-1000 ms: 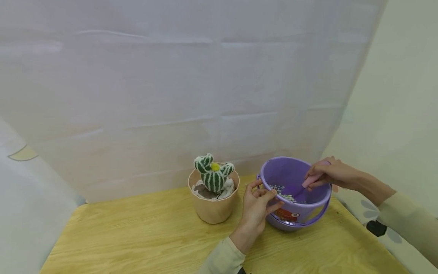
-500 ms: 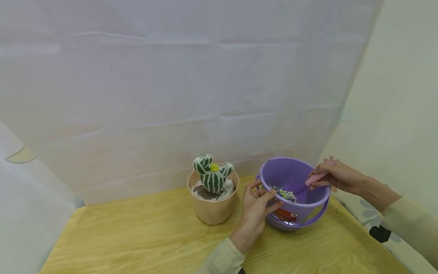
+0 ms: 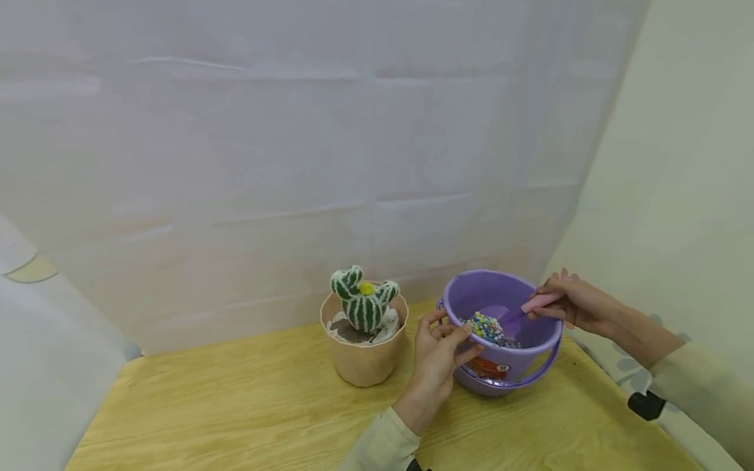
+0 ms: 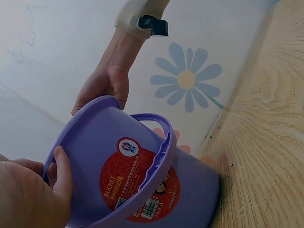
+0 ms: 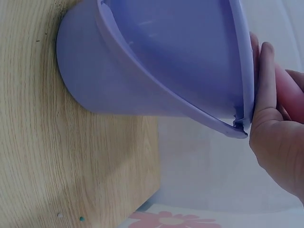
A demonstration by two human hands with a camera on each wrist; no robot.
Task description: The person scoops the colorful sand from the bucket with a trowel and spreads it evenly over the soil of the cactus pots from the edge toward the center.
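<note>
Hiding some beads [image 3: 485, 324]: the purple bucket [image 3: 524, 362]

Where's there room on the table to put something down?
The biggest bare-looking patch of table is between the cactus pot and the table's left edge. A smaller one lies in front of the purple bucket, right of the left sleeve. It's crowded between the cactus pot and the purple bucket, where the left hand holds on.

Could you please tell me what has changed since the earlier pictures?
The right hand has tipped the pink handle flatter. More of the colourful beads now show, apparently heaped higher inside the purple bucket. Nothing was newly grasped or released; the left hand still holds the bucket, and the cactus pot stayed put.
</note>
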